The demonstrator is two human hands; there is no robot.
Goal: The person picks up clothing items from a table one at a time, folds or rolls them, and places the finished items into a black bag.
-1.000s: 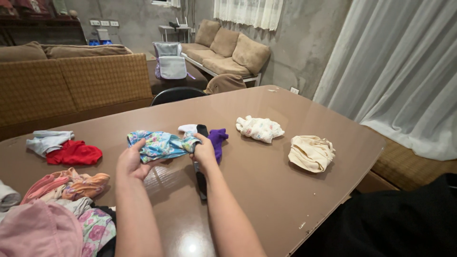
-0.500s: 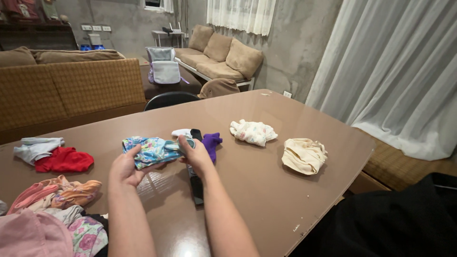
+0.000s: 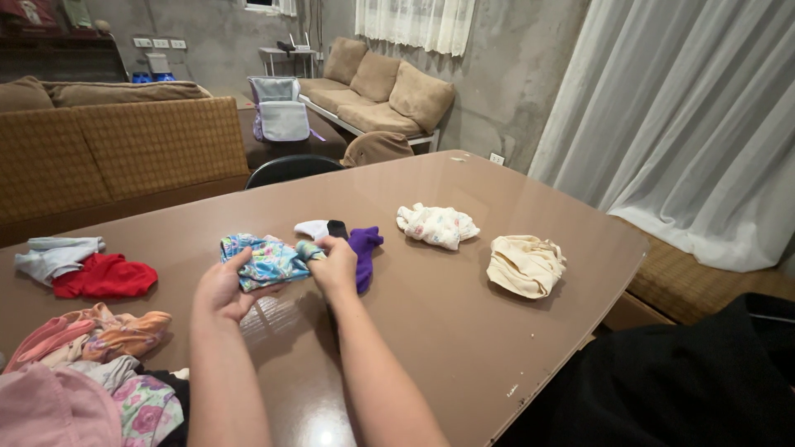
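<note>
At the far left of the brown tabletop (image 3: 464, 331) lie a folded grey cloth (image 3: 56, 255) touching a red one (image 3: 106, 276), with a heap of pink, orange and flowered garments (image 3: 91, 364) nearer the person. Next comes the left hand (image 3: 222, 288), its grip closed on the left edge of a small blue patterned garment (image 3: 267, 260), thumb on top and fingers beneath. The right hand (image 3: 334, 265) pinches the garment's right end, its grip clamped tight, so the cloth is held just above the tabletop between both hands. Folding it neatly seems to call for keeping both edges taut and level, then bringing the ends together evenly. Just beside the right hand lie white, black and purple socks (image 3: 363, 247); farther right rest a flowered white bundle (image 3: 437, 225) and a cream bundle (image 3: 525, 265), well apart.
</note>
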